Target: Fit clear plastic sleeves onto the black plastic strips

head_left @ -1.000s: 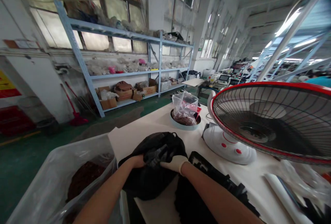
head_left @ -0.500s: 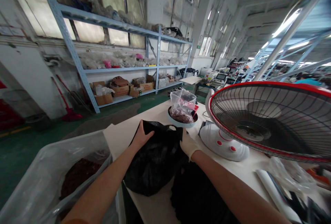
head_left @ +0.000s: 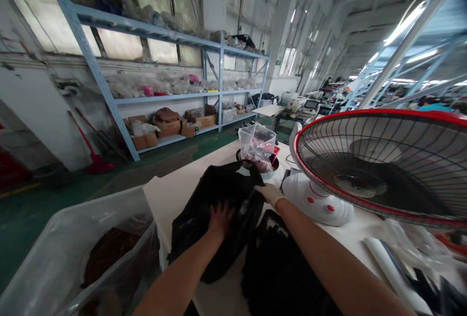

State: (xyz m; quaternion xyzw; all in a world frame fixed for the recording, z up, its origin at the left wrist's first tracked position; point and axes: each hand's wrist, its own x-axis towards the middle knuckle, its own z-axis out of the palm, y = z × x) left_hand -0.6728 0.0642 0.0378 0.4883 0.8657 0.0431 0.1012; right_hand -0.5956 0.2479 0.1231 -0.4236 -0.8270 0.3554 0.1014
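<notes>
A black plastic bag [head_left: 207, 228] lies bunched on the white table [head_left: 175, 194] in front of me. My bare left hand [head_left: 220, 219] presses flat on the middle of the bag with its fingers spread. My right hand [head_left: 269, 193], in a white glove, pinches the bag's upper right edge and holds it raised. A second pile of black material [head_left: 280, 267] lies on the table under my right forearm.
A red-rimmed fan [head_left: 383, 165] on a white base stands at the right. Behind the bag, a round dish [head_left: 272, 166] holds a clear bag of small parts. A plastic-lined bin [head_left: 73, 257] with brown contents sits at the left. Blue shelving [head_left: 175, 97] lines the far wall.
My left hand has come back from the bag's far left edge to its middle. My gloved right hand has lifted the bag's right edge higher.
</notes>
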